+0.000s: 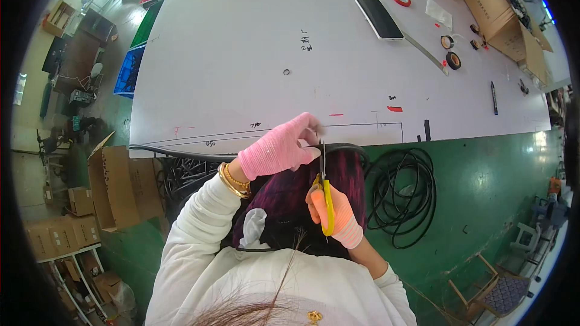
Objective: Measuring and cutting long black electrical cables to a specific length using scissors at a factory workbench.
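My left hand (279,147), in a pink knit glove, is over the table's front edge. Its thumb lies against a black cable (348,147) there; the forefinger is bent, a little blurred and apart from the thumb. The lower fingers are hidden. My right hand (339,217), in an orange striped glove, grips scissors (328,208) by their yellow handles above my lap. The metal blades point away from me, their tips beside my left thumb and across the cable. Whether they cut into it, I cannot tell. The cable runs left along the edge and bends down on the right.
The white table (235,78) bears drawn lines, a phone (379,19), a metal ruler (426,53), tape rolls (453,60) and a marker (494,98). Coiled black cable (402,196) lies on the green floor to the right. An open cardboard box (130,187) stands left.
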